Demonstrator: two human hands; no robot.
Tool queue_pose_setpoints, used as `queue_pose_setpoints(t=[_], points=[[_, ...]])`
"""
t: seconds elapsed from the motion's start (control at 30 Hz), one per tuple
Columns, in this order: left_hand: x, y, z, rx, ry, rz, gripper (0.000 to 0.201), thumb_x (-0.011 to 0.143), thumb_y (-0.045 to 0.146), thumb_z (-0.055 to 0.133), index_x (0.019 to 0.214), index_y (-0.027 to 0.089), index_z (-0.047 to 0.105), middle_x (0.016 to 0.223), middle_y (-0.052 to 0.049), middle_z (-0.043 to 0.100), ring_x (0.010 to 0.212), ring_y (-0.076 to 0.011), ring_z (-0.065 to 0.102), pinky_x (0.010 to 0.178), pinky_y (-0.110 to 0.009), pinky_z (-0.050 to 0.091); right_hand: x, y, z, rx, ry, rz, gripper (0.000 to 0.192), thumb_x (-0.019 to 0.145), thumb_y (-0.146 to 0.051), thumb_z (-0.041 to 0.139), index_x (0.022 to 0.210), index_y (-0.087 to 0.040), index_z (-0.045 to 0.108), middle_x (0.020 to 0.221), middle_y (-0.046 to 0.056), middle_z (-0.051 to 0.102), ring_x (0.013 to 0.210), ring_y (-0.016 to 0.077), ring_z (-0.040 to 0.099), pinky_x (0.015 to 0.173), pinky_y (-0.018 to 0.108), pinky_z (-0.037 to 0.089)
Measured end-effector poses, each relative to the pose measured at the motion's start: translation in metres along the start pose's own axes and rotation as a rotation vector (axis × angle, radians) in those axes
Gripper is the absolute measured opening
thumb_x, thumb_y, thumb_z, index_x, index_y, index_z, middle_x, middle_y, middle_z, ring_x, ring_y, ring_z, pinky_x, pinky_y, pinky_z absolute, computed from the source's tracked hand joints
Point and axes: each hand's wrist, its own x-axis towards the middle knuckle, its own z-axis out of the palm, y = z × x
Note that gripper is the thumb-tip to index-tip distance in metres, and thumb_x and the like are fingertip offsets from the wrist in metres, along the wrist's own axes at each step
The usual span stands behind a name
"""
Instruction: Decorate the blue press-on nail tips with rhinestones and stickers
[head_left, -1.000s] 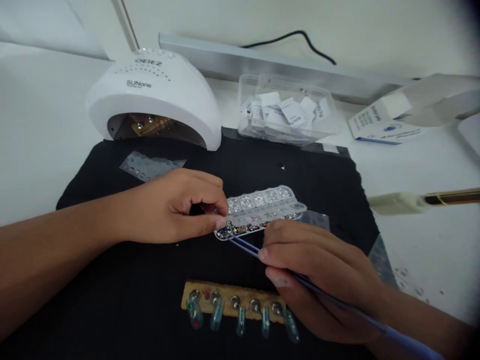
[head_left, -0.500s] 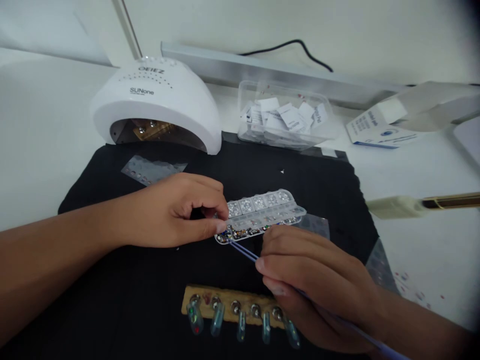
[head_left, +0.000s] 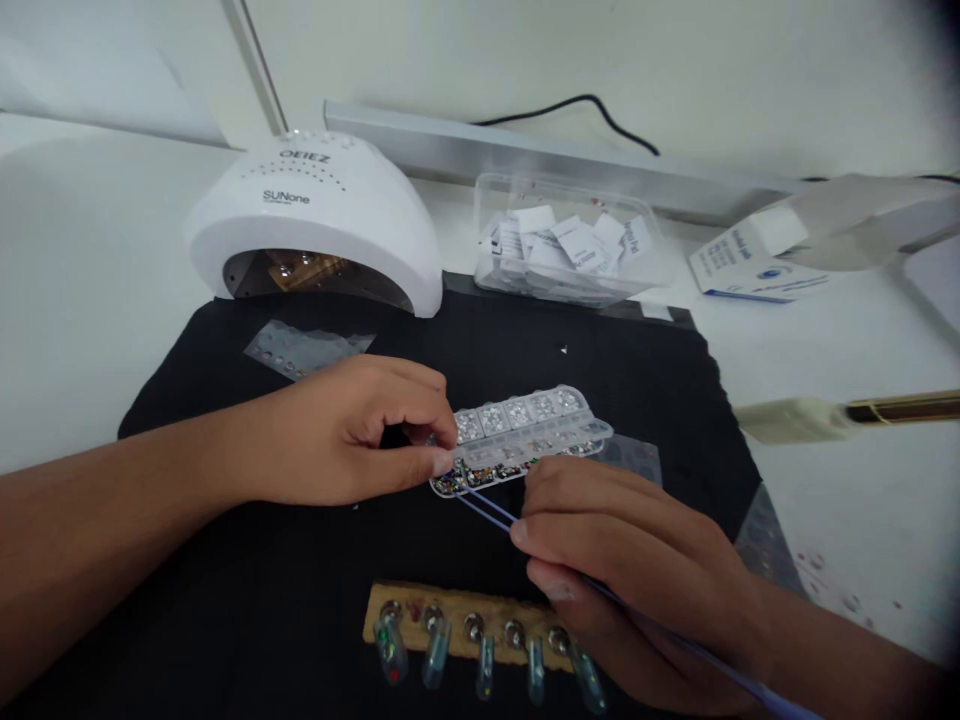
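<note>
My left hand [head_left: 382, 430] pinches the left end of a clear rhinestone case [head_left: 517, 440] between thumb and fingers. Clear stones fill its far row of compartments, mixed coloured ones the near row, and a transparent lid tilts between the rows. Blue tweezers [head_left: 491, 507] are gripped in my right hand [head_left: 630, 560], their tips apart at the near left compartment. Whether a stone sits between the tips is too small to tell. Closer to me lies a wooden nail stand [head_left: 499, 632] with several bluish press-on nails; green and red stones dot the leftmost nail [head_left: 391, 655].
A white nail lamp [head_left: 322, 215] stands at the back left over another wooden stand [head_left: 307, 270]. Behind the black mat [head_left: 262, 620] is a plastic tub [head_left: 570, 285] of white packets. A carton [head_left: 757, 260] and a brush-like tool with a gold handle [head_left: 900, 405] are at right.
The tweezer tips have parted more and shifted slightly right at the near left compartment. The whole view has moved slightly; my left hand keeps its hold.
</note>
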Motion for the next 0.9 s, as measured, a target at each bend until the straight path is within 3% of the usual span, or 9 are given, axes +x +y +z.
queue_pose_setpoints(t=[0.4,0.63,0.9], points=[[0.0,0.002,-0.001,0.018,-0.012,-0.008,0.009,0.09,0.018,0.058,0.088,0.017,0.067,0.082,-0.001,0.062,0.074,-0.0092,0.058,0.066,-0.019,0.043,-0.002,0.002,0.003,-0.011,0.024,-0.013,0.013,0.087,-0.008,0.05,0.092,-0.017,0.058,0.08,0.005,0.07,0.082,0.0181,0.07,0.074,0.032,0.061],[0.0,0.002,-0.001,0.02,-0.012,-0.01,0.008,0.09,0.017,0.058,0.089,0.017,0.066,0.083,-0.001,0.062,0.074,-0.0092,0.058,0.067,-0.018,0.044,-0.007,-0.001,-0.005,-0.041,-0.02,0.005,0.015,0.087,-0.008,0.051,0.096,-0.017,0.059,0.082,0.005,0.07,0.082,0.0187,0.071,0.074,0.032,0.062],[0.001,0.001,-0.001,0.0,-0.01,-0.012,0.008,0.09,0.017,0.059,0.09,0.017,0.067,0.082,0.0,0.061,0.074,-0.0087,0.058,0.067,-0.019,0.044,-0.007,-0.005,-0.013,0.013,0.017,0.049,0.017,0.085,-0.007,0.053,0.098,-0.016,0.059,0.082,0.006,0.071,0.077,0.0176,0.07,0.069,0.033,0.063]])
